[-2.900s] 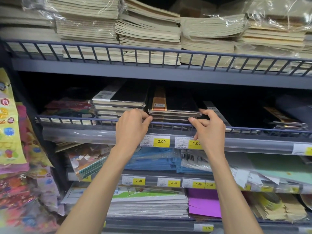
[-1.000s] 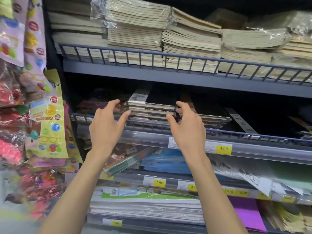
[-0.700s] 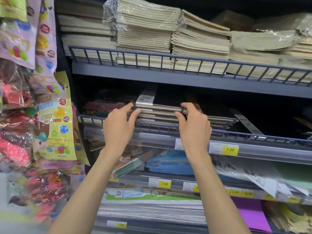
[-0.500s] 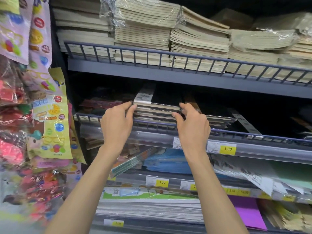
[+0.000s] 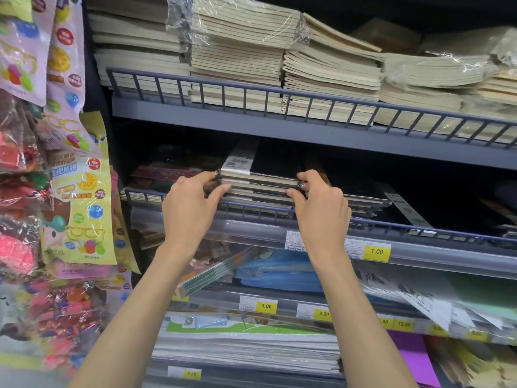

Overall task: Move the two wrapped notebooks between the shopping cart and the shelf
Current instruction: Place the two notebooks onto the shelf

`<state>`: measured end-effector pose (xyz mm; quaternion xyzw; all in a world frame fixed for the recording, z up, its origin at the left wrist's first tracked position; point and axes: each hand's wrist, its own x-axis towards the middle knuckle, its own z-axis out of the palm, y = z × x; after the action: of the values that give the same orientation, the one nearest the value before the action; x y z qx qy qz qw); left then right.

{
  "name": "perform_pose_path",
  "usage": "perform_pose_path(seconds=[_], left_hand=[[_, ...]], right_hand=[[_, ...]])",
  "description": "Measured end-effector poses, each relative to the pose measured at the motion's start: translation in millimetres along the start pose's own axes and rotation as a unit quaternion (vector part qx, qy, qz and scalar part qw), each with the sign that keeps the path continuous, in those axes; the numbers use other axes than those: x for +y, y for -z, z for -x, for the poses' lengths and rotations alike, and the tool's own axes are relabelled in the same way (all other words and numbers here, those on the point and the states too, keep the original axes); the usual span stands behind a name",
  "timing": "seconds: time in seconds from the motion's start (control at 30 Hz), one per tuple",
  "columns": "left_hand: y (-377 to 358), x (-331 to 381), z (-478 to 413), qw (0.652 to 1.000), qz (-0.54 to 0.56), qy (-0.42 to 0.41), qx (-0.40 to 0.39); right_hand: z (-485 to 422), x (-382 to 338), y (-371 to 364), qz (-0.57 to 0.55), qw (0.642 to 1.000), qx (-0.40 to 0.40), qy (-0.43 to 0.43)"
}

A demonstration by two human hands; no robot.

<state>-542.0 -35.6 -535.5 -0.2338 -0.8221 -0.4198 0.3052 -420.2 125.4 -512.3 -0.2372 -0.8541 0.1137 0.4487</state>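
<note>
Pinched between thumb and fingers of the left hand (image 5: pixel 190 211) and the right hand (image 5: pixel 321 214), the top black-covered, plastic-wrapped notebooks (image 5: pixel 260 179) are being held at their two front corners. They are lying flat on a stack of similar notebooks on the grey metal middle shelf (image 5: pixel 436 257), just behind its wire rail (image 5: pixel 391 223). Stacks of cream paper notebooks (image 5: pixel 237 51) are resting on the shelf above.

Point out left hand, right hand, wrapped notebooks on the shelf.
left hand (image 5: pixel 190 211), head view, back of hand.
right hand (image 5: pixel 321 214), head view, back of hand.
wrapped notebooks (image 5: pixel 260 181), head view, front edge.
</note>
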Motion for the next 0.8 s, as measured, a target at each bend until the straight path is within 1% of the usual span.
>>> perform_pose_path(seconds=[0.1,0.23,0.47,0.67,0.8], left_hand=[[1,-4,-1,1.0,-0.012,-0.003,0.0],[-2,-6,-3,1.0,-0.018,0.0,-0.009],[-3,1,9,0.999,-0.021,0.011,0.024],[-7,5,9,0.999,-0.037,0.018,0.029],[-7,5,10,0.999,-0.029,0.026,0.027]], right_hand=[[4,1,2,0.01,1.0,-0.004,0.014],[10,5,-7,0.005,0.999,0.017,0.03],[13,11,-18,-0.005,0.998,0.046,0.031],[9,11,-19,-0.025,0.999,0.037,0.006],[10,11,-23,-0.029,0.999,0.036,0.007]])
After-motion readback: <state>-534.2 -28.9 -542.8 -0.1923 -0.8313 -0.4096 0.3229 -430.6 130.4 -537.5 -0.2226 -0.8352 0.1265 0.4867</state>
